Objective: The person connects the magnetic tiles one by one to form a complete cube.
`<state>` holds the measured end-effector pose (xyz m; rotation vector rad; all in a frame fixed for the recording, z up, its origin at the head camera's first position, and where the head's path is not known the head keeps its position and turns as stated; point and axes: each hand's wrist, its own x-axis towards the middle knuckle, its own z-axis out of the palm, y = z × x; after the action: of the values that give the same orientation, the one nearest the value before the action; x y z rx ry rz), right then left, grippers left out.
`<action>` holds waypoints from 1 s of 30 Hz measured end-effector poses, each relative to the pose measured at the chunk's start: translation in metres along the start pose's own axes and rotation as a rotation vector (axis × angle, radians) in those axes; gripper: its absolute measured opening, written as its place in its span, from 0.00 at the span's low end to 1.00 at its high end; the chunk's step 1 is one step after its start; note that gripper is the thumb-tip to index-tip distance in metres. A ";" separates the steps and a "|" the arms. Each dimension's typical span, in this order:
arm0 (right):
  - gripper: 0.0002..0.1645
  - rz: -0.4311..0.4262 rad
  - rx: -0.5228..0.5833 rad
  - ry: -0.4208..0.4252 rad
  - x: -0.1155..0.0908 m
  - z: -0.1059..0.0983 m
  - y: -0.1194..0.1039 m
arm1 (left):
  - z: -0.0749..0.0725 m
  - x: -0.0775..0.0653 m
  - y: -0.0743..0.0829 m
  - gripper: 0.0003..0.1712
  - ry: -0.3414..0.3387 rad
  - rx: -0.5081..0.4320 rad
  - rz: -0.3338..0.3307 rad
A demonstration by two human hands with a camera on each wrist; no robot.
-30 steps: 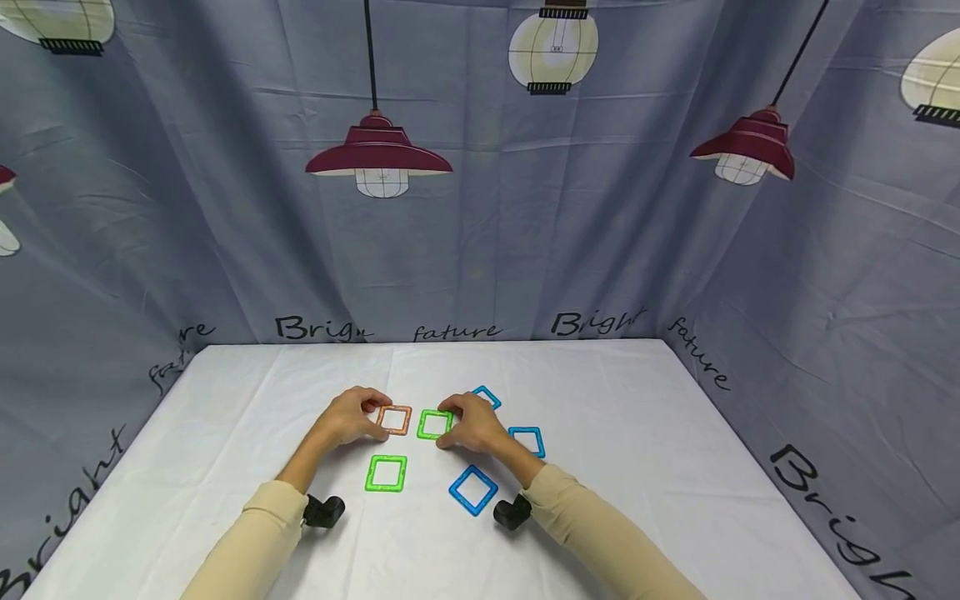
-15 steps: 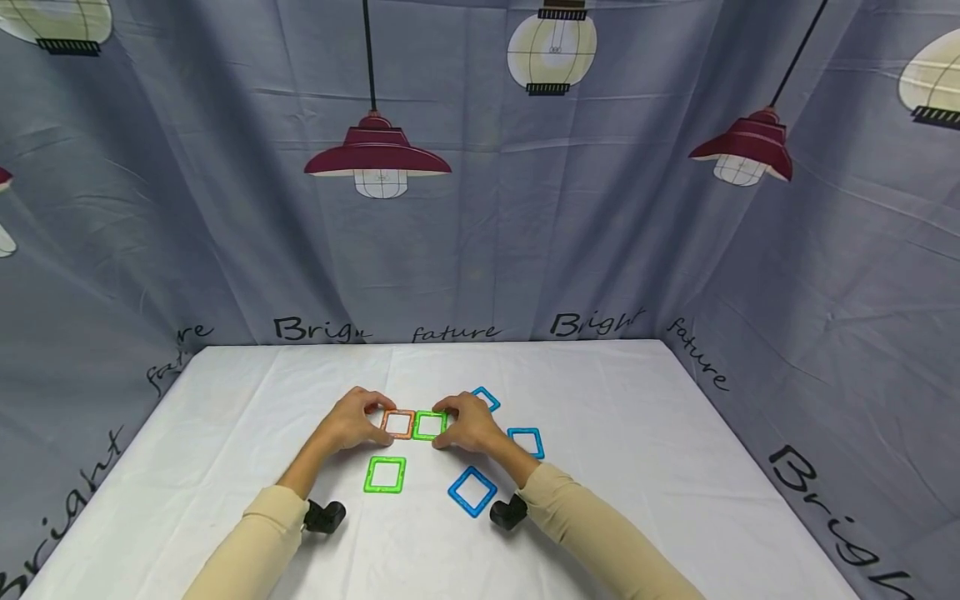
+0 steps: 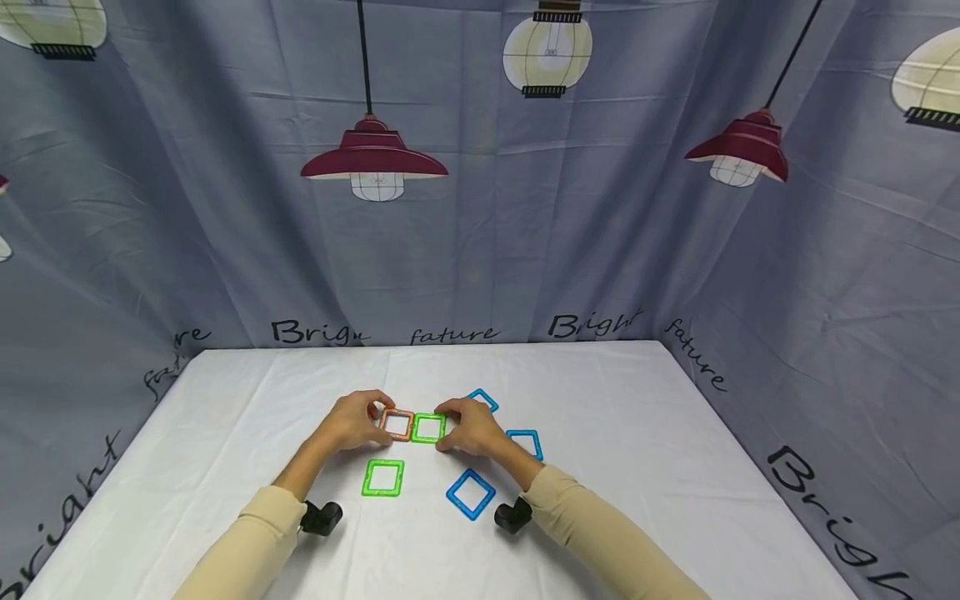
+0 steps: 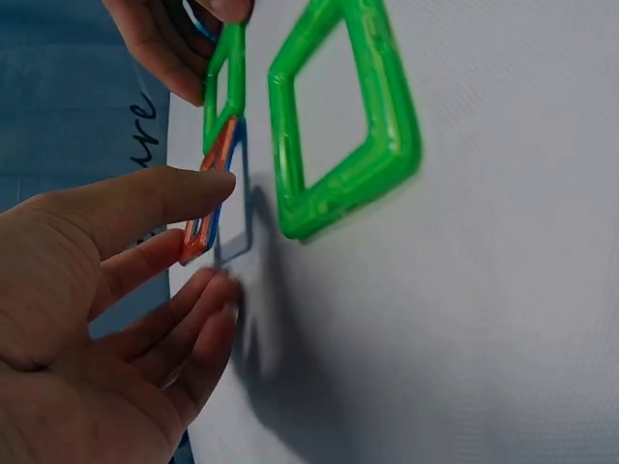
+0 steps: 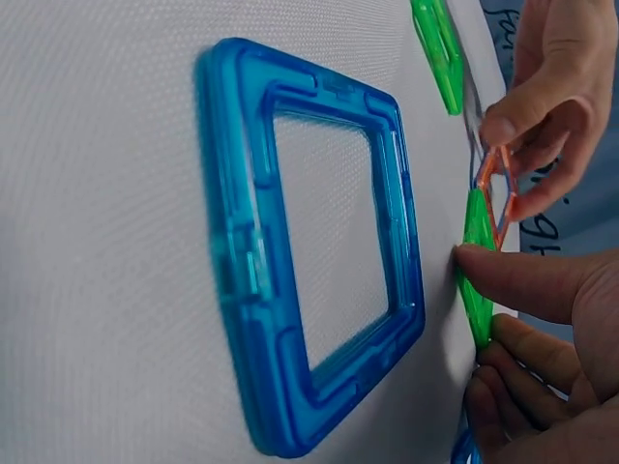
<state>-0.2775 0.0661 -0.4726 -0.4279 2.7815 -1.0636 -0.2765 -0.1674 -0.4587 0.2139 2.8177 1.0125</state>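
Observation:
In the head view my left hand (image 3: 356, 422) pinches an orange square magnetic tile (image 3: 411, 426) by its left side, between thumb and fingers. My right hand (image 3: 476, 429) pinches a green square magnetic tile (image 3: 429, 415) by its right side. The two tiles meet edge to edge, side by side. In the left wrist view the orange tile (image 4: 206, 217) casts a shadow on the cloth beside it. The right wrist view shows the green tile (image 5: 478, 290) edge-on between thumb and fingers.
A second green tile (image 3: 382, 493) lies nearer on the white table (image 3: 600, 500). Three blue tiles lie around my right hand: one in front (image 3: 460, 507), one to its right (image 3: 522, 432), one behind (image 3: 489, 398) and partly hidden. A grey printed curtain (image 3: 480, 250) surrounds the table.
The orange and green tiles, apart one second ago, were brought together: the green moved left, the orange slightly right. Both hands still hold them; since then they have hardly moved.

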 end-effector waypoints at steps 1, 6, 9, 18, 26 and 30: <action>0.32 0.000 0.002 0.002 0.000 0.000 0.000 | -0.001 0.000 0.001 0.32 -0.006 -0.014 -0.002; 0.32 -0.001 0.006 0.007 0.000 0.002 0.001 | -0.008 -0.001 0.008 0.37 -0.048 -0.133 -0.007; 0.31 -0.016 -0.002 0.011 0.000 0.003 0.002 | -0.014 -0.002 0.012 0.36 -0.087 -0.220 -0.007; 0.31 -0.016 -0.014 0.009 0.001 0.003 0.003 | -0.016 0.001 0.016 0.32 -0.141 -0.351 0.035; 0.31 -0.015 -0.009 0.003 0.001 0.003 0.003 | -0.007 0.004 0.012 0.32 -0.176 -0.567 -0.015; 0.31 -0.017 -0.009 0.007 0.001 0.003 0.004 | -0.003 0.008 0.007 0.32 -0.176 -0.632 -0.005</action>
<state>-0.2787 0.0666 -0.4773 -0.4504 2.7945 -1.0587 -0.2843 -0.1623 -0.4521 0.2061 2.2053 1.7129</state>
